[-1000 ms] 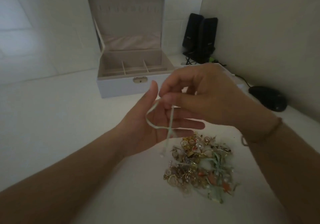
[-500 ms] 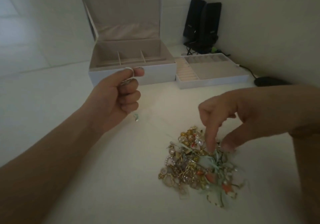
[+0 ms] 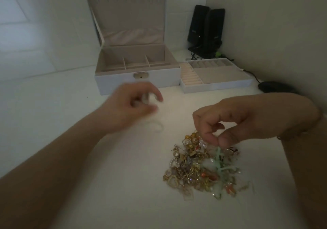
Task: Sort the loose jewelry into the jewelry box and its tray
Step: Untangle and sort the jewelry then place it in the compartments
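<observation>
A tangled heap of loose jewelry [image 3: 201, 167], gold earrings, small pearls, orange beads and pale green cord, lies on the white tabletop [image 3: 70, 105] in front of the person. Behind it stands the white jewelry box with its lid raised [image 3: 138, 80], its beige-lined compartments bare as far as I can see, and just to its right, touching or nearly so, sits the white removable tray with ring rolls [image 3: 215, 80].

The right hand [image 3: 235, 122] hovers over the far edge of the heap, thumb and forefinger pinched close together at a piece I cannot make out. The left hand [image 3: 131, 105] is blurred; its fingers curl around something pale, and a thin pale loop of cord [image 3: 157, 126] hangs below it.

These pieces look light and small, but hooked into each other. A quick pull would likely drag neighbours along or bend a fine wire. Better, I think, to take one piece by its sturdiest part, a bead or hoop, and tease it free slowly.
</observation>
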`<state>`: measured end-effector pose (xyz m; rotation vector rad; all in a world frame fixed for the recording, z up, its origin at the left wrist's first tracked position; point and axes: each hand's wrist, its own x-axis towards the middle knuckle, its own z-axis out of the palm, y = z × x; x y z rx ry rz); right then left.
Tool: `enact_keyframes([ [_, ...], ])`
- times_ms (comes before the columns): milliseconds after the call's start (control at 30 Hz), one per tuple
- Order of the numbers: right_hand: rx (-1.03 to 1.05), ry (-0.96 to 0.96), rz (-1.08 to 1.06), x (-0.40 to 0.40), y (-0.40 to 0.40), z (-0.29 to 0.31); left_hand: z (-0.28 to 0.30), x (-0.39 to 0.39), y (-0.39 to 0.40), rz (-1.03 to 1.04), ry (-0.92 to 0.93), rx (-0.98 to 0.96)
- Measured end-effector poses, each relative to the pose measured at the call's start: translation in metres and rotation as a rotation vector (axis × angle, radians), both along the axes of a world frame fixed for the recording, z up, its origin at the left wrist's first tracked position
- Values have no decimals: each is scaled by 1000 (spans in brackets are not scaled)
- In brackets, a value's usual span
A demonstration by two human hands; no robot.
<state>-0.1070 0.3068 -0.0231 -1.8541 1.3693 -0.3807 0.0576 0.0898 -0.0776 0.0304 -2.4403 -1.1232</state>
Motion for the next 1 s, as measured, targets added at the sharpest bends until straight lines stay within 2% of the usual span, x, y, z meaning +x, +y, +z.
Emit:
enact_keyframes([
  [33, -21, -117, 29, 1, 0, 0, -4, 0, 5, -47, -122, -247],
  [67, -43, -246, 44, 1, 0, -1, -7, 1, 8, -62, -239, -415],
  [100, -73, -378, 40, 2, -1, -2, -7, 1, 10, -63, -323, -491],
  [200, -161, -777, -8, 10, -9, -4, -5, 3, 6, -37, -361, -529],
  [267, -273, -899, -160, 21, -18, -7, -7, 1, 5, -70, -271, -416],
  [300, -366, -878, -305, 27, -24, -10, -7, -1, 8, -122, -222, -262],
  [367, -550, -744, -626, 39, -37, -20, -8, -5, 15, -212, -176, 165],
  [400, -614, -685, -751, 44, -42, -26, -7, -7, 19, -208, -177, 308],
  [433, -652, -651, -836, 47, -46, -32, -6, -9, 22, -190, -173, 362],
  [533, -707, -636, -899, 50, -53, -39, -12, -13, 32, -113, -59, 179],
  [600, -719, -616, -861, 50, -55, -40, -14, -14, 33, -32, -11, 166],
  [733, -726, -427, -845, 45, -53, -41, -11, -14, 11, 65, -111, 61],
  [833, -714, -404, -932, 31, -46, -37, -6, -6, -19, 246, -153, -81],
  [1000, -744, -170, -1104, 7, -44, -38, 5, 17, -49, 450, -137, -174],
])
